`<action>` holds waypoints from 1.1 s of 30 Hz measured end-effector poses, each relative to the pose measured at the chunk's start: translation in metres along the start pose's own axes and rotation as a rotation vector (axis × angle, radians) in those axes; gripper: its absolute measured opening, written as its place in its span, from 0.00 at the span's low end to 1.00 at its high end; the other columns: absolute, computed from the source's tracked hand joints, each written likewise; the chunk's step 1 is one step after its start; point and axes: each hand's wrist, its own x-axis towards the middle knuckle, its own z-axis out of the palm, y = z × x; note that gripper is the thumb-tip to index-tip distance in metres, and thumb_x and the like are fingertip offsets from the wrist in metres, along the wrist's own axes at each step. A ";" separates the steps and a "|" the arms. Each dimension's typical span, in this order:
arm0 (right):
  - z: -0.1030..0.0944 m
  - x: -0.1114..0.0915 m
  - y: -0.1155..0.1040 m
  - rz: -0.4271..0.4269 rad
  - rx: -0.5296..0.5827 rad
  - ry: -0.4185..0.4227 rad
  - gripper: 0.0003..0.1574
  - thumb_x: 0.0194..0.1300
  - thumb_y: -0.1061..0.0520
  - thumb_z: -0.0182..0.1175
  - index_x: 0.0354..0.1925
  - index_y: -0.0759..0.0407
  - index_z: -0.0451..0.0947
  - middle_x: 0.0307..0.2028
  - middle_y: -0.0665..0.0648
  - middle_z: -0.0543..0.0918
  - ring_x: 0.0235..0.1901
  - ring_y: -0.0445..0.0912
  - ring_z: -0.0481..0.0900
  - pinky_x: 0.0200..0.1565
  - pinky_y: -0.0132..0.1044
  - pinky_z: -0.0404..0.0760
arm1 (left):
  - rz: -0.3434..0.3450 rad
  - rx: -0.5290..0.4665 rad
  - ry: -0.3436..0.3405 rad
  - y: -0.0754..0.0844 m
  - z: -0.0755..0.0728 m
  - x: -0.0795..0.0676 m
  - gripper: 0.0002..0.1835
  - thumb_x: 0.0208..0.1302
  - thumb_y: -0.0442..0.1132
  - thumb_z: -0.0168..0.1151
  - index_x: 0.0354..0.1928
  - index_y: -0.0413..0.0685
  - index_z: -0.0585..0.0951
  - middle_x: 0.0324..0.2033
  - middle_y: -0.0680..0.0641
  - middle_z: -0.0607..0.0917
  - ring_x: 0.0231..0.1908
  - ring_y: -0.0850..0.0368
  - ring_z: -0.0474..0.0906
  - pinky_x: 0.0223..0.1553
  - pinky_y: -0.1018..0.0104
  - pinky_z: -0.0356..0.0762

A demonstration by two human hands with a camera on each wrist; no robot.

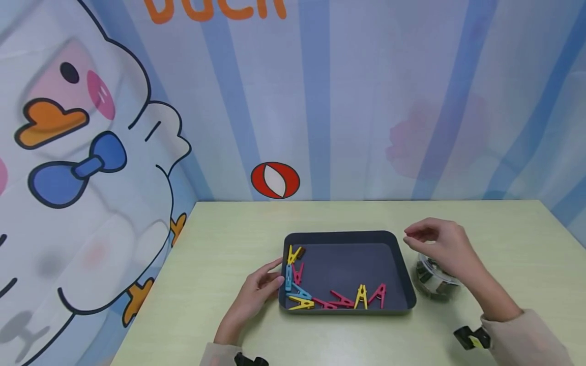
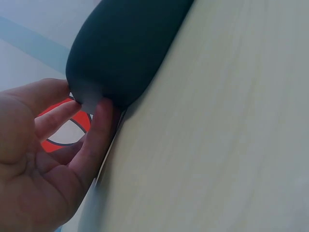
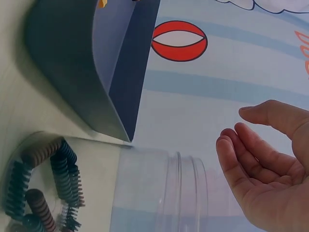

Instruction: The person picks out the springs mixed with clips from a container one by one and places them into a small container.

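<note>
A dark grey tray (image 1: 348, 238) holds several small plastic clothespins in yellow, blue and pink, set along its left and front sides, with a small brown piece (image 1: 300, 252) near the back left. My left hand (image 1: 256, 293) rests at the tray's left wall, its fairly straight fingers and thumb touching it from outside. Over a clear round jar (image 1: 435, 284) right of the tray is my right hand (image 1: 446, 247), fingers loosely bent, thumb apart, nothing between them. Ribbed brown and dark green pieces (image 3: 41, 210) show inside the jar in the right wrist view.
The tray and jar stand close together on a pale wooden table (image 1: 229, 223). Behind it hangs a blue striped cloth (image 1: 348, 101) with a printed duck (image 1: 137, 203) at left and a red ball print (image 1: 275, 180).
</note>
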 end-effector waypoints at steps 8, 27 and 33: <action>0.009 0.003 -0.008 -0.005 0.049 -0.019 0.10 0.62 0.63 0.69 0.43 0.65 0.84 0.36 0.56 0.86 0.34 0.46 0.83 0.34 0.32 0.81 | 0.000 0.009 0.001 -0.001 -0.001 -0.001 0.28 0.74 0.40 0.58 0.73 0.46 0.68 0.58 0.33 0.78 0.54 0.44 0.79 0.49 0.58 0.83; 0.036 0.017 -0.024 -0.018 0.116 -0.085 0.14 0.61 0.62 0.70 0.45 0.66 0.84 0.37 0.58 0.87 0.34 0.48 0.85 0.35 0.36 0.83 | -0.010 0.010 0.002 0.001 -0.001 -0.002 0.28 0.74 0.40 0.58 0.73 0.46 0.68 0.59 0.33 0.78 0.55 0.43 0.79 0.49 0.57 0.83; 0.049 0.022 -0.028 -0.018 0.177 -0.099 0.14 0.60 0.65 0.70 0.46 0.67 0.84 0.38 0.61 0.87 0.34 0.48 0.85 0.36 0.33 0.84 | 0.002 0.008 -0.003 0.001 -0.002 -0.002 0.28 0.74 0.40 0.58 0.73 0.45 0.68 0.59 0.33 0.78 0.55 0.42 0.79 0.49 0.57 0.83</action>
